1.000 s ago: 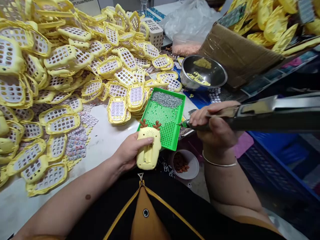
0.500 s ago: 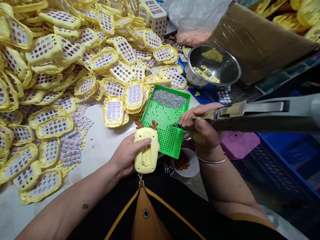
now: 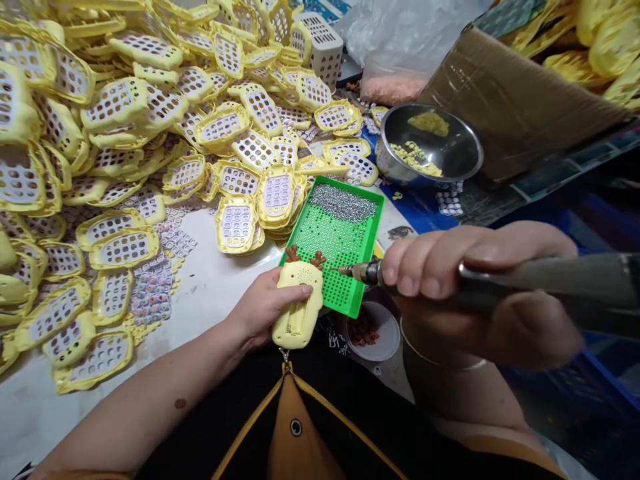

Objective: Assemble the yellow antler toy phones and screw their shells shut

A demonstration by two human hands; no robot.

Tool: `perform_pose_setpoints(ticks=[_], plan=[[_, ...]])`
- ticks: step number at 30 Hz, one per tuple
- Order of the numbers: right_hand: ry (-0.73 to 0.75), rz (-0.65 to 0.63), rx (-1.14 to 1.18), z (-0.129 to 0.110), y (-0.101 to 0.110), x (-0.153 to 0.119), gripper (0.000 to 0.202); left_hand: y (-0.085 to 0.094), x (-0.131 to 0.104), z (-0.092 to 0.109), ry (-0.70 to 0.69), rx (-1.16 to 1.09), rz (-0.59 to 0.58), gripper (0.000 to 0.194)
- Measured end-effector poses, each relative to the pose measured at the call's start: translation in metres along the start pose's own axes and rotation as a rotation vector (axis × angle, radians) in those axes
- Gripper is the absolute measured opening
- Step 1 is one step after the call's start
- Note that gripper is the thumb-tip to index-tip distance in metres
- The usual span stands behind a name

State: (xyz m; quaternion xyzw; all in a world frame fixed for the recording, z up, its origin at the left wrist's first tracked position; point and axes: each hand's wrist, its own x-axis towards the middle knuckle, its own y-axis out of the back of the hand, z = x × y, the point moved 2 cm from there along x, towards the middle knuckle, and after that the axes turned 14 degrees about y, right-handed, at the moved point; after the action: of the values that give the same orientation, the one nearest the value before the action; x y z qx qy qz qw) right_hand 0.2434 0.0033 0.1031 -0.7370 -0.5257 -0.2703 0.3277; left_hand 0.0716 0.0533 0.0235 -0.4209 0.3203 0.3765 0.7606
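In my left hand (image 3: 263,303) is a pale yellow toy phone (image 3: 299,317) with brown antlers, its back with the battery slot facing me and my thumb lying across it. My right hand (image 3: 465,280) is wrapped round a dark power screwdriver (image 3: 545,287), held level with its bit pointing left. The bit tip is to the right of the toy's antlers, apart from the toy, over a green perforated tray (image 3: 345,308). A heap of small silver screws (image 3: 345,201) fills the far end of that tray.
Many yellow toy shells (image 3: 117,103) are piled over the left of the white table (image 3: 195,293). A steel bowl (image 3: 473,160) with small yellow pieces stands behind the tray. A cardboard box (image 3: 520,100) is at the back right. Below the tray is a white tub (image 3: 387,333) with brown pieces.
My right hand has shifted its hold on the screwdriver and come closer to the camera, fingers now further forward round the body. My left hand still holds the toy phone, slightly tilted.
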Motion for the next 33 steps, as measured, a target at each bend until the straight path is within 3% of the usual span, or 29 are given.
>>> perform_pose_setpoints(ticks=[4, 11, 23, 28, 33], plan=[[-0.065, -0.085, 0.055, -0.008, -0.009, -0.002, 0.014, -0.001, 0.0, 0.0, -0.012, 0.002, -0.002, 0.033], [-0.03, -0.033, 0.127, 0.008, -0.014, -0.013, 0.012, -0.001, 0.0, 0.0, -0.034, 0.027, -0.013, 0.033], [-0.094, -0.139, 0.305, 0.029, -0.021, -0.012, 0.009, -0.001, 0.004, 0.003, -0.007, 0.079, -0.026, 0.03], [-0.061, -0.122, 0.341, 0.018, -0.019, -0.015, 0.01, 0.001, 0.005, 0.004, -0.037, 0.131, -0.023, 0.03], [0.013, -0.042, 0.218, 0.008, -0.003, -0.009, 0.013, -0.001, 0.004, 0.007, 0.004, 0.112, 0.022, 0.029]])
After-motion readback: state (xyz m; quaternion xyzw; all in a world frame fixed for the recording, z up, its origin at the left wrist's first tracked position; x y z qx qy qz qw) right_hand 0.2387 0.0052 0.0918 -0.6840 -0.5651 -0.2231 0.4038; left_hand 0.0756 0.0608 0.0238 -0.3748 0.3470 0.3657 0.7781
